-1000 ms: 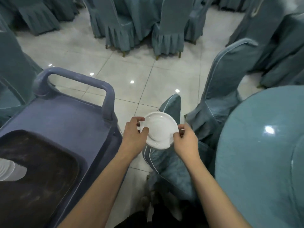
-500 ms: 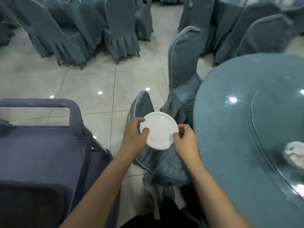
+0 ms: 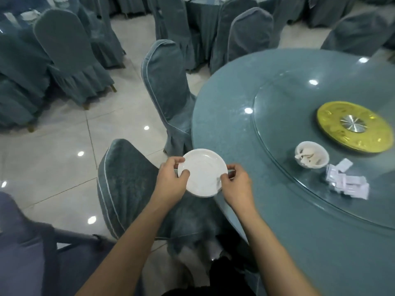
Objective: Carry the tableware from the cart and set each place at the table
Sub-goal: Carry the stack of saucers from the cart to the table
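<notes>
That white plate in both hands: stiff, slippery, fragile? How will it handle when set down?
Likely stiff and breakable: the white plate looks like glazed ceramic, so set it down gently. Probably slippery: its surface is glossy, and the left hand and right hand pinch only its rim. Shallow and flat, it should sit without tipping on the table.

A banquet hall: a round, cloth-covered counter (image 3: 224, 133) carries a glass turntable (image 3: 286, 129), ringed by chairs (image 3: 168, 82) in matching teal slipcovers, with more such sets beyond it on a glossy tile floor (image 3: 64, 146).
</notes>
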`<state>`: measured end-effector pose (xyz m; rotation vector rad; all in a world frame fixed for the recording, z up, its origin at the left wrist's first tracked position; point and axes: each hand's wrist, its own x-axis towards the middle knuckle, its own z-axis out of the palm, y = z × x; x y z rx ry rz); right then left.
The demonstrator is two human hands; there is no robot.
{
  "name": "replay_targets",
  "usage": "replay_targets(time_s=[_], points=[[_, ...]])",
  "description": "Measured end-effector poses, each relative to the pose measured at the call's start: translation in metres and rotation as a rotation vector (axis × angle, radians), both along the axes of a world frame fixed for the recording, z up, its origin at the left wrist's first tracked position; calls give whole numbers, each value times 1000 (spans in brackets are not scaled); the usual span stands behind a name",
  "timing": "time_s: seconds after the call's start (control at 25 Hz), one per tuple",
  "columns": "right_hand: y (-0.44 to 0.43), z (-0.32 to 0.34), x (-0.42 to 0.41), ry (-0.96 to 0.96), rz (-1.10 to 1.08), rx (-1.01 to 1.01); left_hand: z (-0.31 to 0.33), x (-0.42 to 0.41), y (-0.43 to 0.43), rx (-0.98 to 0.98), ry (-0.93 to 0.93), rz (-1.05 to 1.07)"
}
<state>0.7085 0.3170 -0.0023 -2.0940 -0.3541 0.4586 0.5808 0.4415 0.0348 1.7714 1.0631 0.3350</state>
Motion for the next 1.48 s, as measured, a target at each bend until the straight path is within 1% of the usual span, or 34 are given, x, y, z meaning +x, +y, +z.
replay_targets(time_s=[0.2,0.4,0.6,0.88,1.24,1.48], points=[[-31,7,63,-15,-119,-2,5,76,-22,-12,23,-100],[-61,5,129,1,-219,21,8,155,-46,-26,-1,-189],[-86,-2,180,55,-288,29,-2,216,-61,-56,13,-218],[-95,-5,233,77,-303,28,-8,273,-69,-97,17,-204],[-79,-6,296,77,-332,-103,-20,339,-49,-180,23,-208],[-64,-22,333,64,-361,-163,-45,377,-37,-239,14,-199]])
